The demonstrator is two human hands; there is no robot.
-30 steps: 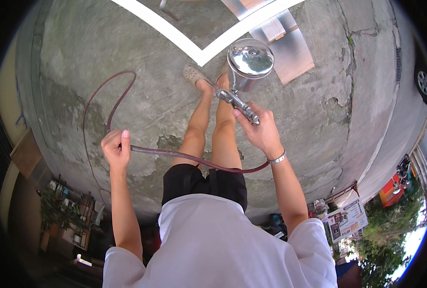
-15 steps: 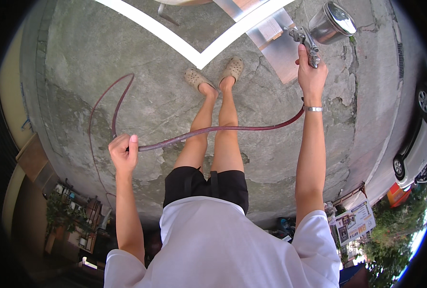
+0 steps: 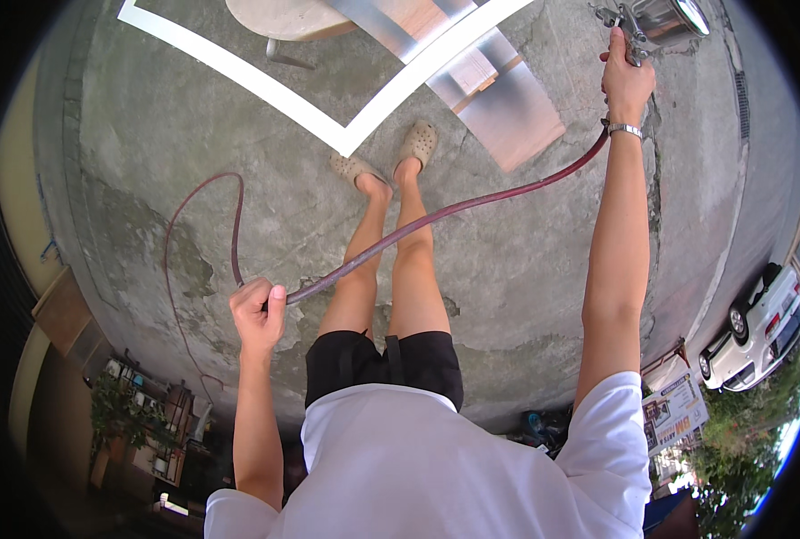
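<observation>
My right hand (image 3: 627,85) is closed on a silver spray gun (image 3: 635,40) at the upper right, with its metal cup (image 3: 670,22) beyond the hand. A maroon hose (image 3: 454,211) runs from below that hand across my legs to my left hand (image 3: 256,310), which grips it at the lower left, and a loop lies on the concrete beyond. At the top centre, a white angled frame (image 3: 247,72) crosses the view, its near corner just beyond my sandals.
Behind the frame are a round pale tabletop (image 3: 283,13) with a metal leg and sprayed boards (image 3: 508,126) on the cracked concrete floor (image 3: 166,108). A silver car (image 3: 751,337) and a sign (image 3: 674,413) stand at the right; potted plants (image 3: 112,404) and clutter are at the left.
My right hand has swung forward and right with the spray gun, straightening that arm. My left hand has moved a little right and down, still on the hose. The car has come more into view.
</observation>
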